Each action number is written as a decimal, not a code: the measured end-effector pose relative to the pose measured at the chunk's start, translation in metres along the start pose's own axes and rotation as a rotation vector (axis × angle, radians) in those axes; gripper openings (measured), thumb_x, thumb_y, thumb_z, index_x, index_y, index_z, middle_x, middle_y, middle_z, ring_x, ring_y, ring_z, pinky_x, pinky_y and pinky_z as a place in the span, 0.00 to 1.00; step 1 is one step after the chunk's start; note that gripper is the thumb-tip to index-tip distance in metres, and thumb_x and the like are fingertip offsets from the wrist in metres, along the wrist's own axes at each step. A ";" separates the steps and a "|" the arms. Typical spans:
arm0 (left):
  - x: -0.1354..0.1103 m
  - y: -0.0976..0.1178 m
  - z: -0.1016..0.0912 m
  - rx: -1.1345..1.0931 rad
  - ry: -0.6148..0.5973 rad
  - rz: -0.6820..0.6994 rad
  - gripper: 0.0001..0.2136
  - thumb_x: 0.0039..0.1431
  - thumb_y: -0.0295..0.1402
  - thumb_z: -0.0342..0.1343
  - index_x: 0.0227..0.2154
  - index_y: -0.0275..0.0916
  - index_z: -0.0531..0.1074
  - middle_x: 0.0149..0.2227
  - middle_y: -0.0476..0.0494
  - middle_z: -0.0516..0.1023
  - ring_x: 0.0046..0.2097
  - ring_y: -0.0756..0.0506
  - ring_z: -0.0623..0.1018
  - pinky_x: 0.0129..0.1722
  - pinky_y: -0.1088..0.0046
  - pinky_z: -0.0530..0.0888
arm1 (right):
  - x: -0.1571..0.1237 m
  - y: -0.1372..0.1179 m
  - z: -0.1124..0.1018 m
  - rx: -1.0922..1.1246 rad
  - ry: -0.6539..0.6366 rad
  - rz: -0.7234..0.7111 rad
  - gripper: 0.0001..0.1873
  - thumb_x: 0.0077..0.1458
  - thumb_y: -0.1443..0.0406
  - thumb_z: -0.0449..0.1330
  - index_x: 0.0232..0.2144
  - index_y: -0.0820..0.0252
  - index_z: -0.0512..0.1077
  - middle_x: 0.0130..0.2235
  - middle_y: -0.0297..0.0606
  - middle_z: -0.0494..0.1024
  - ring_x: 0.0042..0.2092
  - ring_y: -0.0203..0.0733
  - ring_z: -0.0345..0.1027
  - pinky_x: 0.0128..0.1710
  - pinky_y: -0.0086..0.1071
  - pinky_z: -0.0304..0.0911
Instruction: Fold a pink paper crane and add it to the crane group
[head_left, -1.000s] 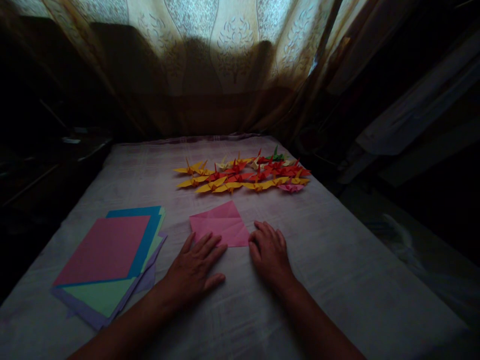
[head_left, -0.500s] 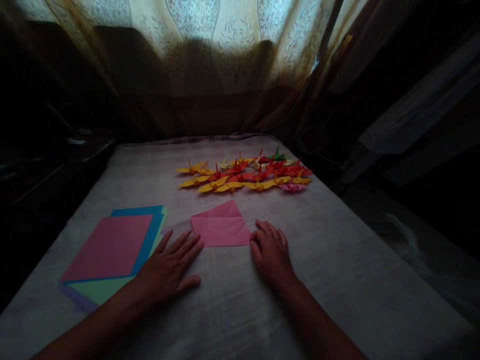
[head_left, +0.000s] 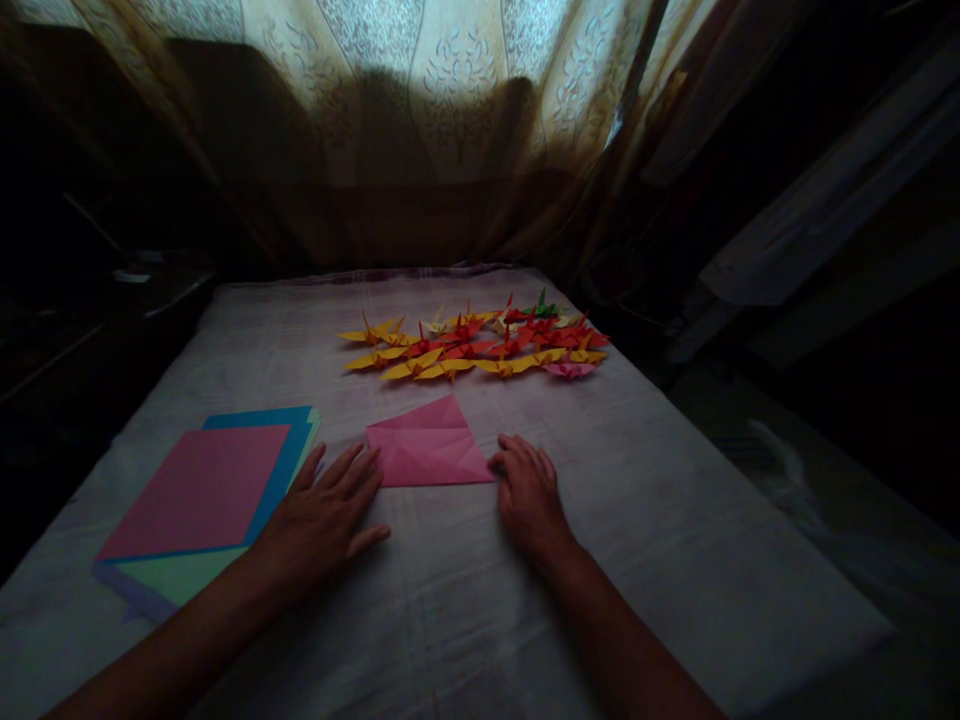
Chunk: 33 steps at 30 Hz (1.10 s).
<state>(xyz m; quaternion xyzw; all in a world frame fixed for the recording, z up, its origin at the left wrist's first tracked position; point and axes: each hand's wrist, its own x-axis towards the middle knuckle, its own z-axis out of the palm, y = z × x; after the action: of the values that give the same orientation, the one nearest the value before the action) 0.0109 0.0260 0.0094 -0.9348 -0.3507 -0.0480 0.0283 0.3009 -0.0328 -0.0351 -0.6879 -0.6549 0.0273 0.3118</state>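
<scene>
A pink sheet of origami paper [head_left: 427, 452] with creases lies folded on the cloth, a point at its top and a straight edge toward me. My left hand [head_left: 322, 510] rests flat and open, its fingertips on the left side of that paper. At the opposite corner is my right hand [head_left: 531, 495], fingers loosely bent and a little apart. Its index fingertip touches or nearly touches the corner, and I see no grip on the paper. Beside my left forearm sits a stack of coloured paper sheets [head_left: 199, 490], pink on top, with blue, pale green and purple beneath.
Several folded paper cranes [head_left: 465, 345] in yellow, red, cream, green and pink stand in rows farther back. A pale checked cloth [head_left: 450, 620] covers the table. Patterned curtains [head_left: 457, 130] hang behind it, and dark furniture [head_left: 112, 300] stands at the left.
The whole view has shifted slightly, so everything sits a little farther left. My right index finger and thumb look slightly farther apart at the paper's corner. My left hand stays flat.
</scene>
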 end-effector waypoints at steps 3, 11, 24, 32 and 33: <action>0.002 0.008 -0.007 -0.003 0.076 -0.077 0.21 0.64 0.45 0.46 0.54 0.44 0.72 0.61 0.36 0.69 0.61 0.30 0.66 0.62 0.41 0.56 | 0.000 0.003 0.001 0.026 0.032 0.000 0.20 0.46 0.77 0.48 0.38 0.56 0.71 0.52 0.44 0.75 0.59 0.47 0.62 0.60 0.51 0.50; 0.029 0.070 0.001 -0.071 0.043 -0.094 0.24 0.66 0.46 0.47 0.59 0.39 0.67 0.55 0.33 0.73 0.54 0.34 0.73 0.52 0.52 0.69 | 0.001 -0.002 -0.002 -0.022 -0.013 0.002 0.14 0.54 0.72 0.52 0.38 0.55 0.74 0.54 0.46 0.73 0.60 0.53 0.60 0.59 0.56 0.50; 0.027 0.045 0.021 -0.037 0.009 0.031 0.27 0.65 0.54 0.44 0.61 0.45 0.65 0.62 0.34 0.67 0.61 0.33 0.67 0.62 0.46 0.54 | 0.006 -0.004 -0.011 0.115 -0.066 -0.209 0.22 0.50 0.75 0.51 0.46 0.55 0.71 0.53 0.43 0.75 0.56 0.47 0.66 0.59 0.51 0.57; 0.038 0.009 0.012 -0.204 -0.048 0.177 0.23 0.67 0.50 0.45 0.60 0.46 0.66 0.62 0.37 0.66 0.63 0.36 0.65 0.64 0.47 0.50 | 0.062 0.013 -0.011 -0.132 -0.018 -0.500 0.16 0.60 0.72 0.57 0.46 0.50 0.76 0.60 0.42 0.69 0.61 0.48 0.62 0.61 0.51 0.56; 0.040 0.007 0.010 -0.220 -0.053 0.176 0.22 0.67 0.49 0.47 0.59 0.47 0.67 0.62 0.38 0.67 0.63 0.36 0.66 0.64 0.46 0.49 | 0.064 0.013 -0.013 -0.135 -0.046 -0.563 0.12 0.60 0.71 0.58 0.41 0.51 0.77 0.59 0.40 0.71 0.61 0.48 0.62 0.61 0.51 0.56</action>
<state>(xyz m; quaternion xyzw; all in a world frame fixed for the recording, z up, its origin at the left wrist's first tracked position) 0.0464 0.0481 0.0041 -0.9603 -0.2609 -0.0589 -0.0794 0.3277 0.0219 -0.0068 -0.4974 -0.8273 -0.0887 0.2457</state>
